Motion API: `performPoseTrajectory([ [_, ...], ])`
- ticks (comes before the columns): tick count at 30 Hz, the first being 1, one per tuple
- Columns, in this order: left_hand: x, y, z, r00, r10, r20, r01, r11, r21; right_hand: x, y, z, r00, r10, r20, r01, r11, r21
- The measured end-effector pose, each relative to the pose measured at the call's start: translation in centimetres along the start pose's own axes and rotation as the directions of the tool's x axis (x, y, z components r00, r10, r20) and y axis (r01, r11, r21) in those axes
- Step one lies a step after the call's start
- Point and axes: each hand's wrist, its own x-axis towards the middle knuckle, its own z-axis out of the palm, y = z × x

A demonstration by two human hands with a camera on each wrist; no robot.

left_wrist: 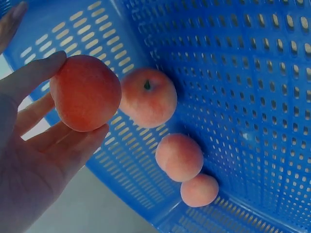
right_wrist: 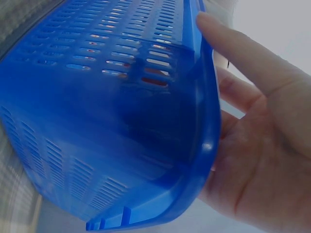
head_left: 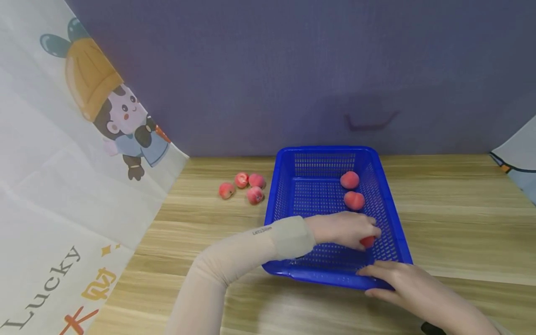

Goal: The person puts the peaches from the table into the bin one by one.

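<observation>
A blue plastic basket (head_left: 391,200) with slotted walls stands on the table. Inside it, my left hand (head_left: 345,228) holds a peach (left_wrist: 85,92) between thumb and fingers; in the head view most of that peach is hidden behind the hand. Three other peaches lie in a row along a basket wall in the left wrist view: the nearest peach (left_wrist: 148,97), a middle peach (left_wrist: 180,157) and a far peach (left_wrist: 199,190). At the basket's front right corner, my right hand (head_left: 404,281) grips the rim (right_wrist: 210,141), fingers over the inner side and thumb outside.
Several more peaches (head_left: 255,195) sit on the wooden table (head_left: 201,228) left of the basket. A dark blue-grey panel (head_left: 259,79) rises behind the basket. White printed cloth (head_left: 42,195) hangs at the left.
</observation>
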Motion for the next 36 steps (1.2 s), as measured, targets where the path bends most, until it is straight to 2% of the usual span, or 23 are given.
performPoseTrajectory([
  [4,0.3,0.4,0.3,1.000,0.008,0.030,-0.008,1.000,0.003,0.0,0.1,0.0,1.000,-0.010,-0.009,0.010,1.000,0.001],
  [11,0.6,0.8,0.7,0.998,0.052,0.042,-0.053,0.998,0.029,0.0,0.1,0.1,0.999,-0.030,-0.042,0.030,1.000,0.000],
  [18,0.9,1.3,1.3,0.994,0.091,0.063,-0.091,0.996,0.007,0.0,0.1,0.1,0.995,-0.065,-0.074,0.068,0.997,0.033],
  [24,1.1,1.6,1.8,0.991,0.119,0.067,-0.119,0.993,-0.010,0.0,0.0,0.0,0.998,-0.050,-0.046,0.052,0.997,0.051],
  [36,1.5,2.1,2.7,0.990,0.103,0.098,-0.102,0.995,-0.016,0.0,0.0,0.0,0.999,-0.033,-0.028,0.035,0.998,0.052],
])
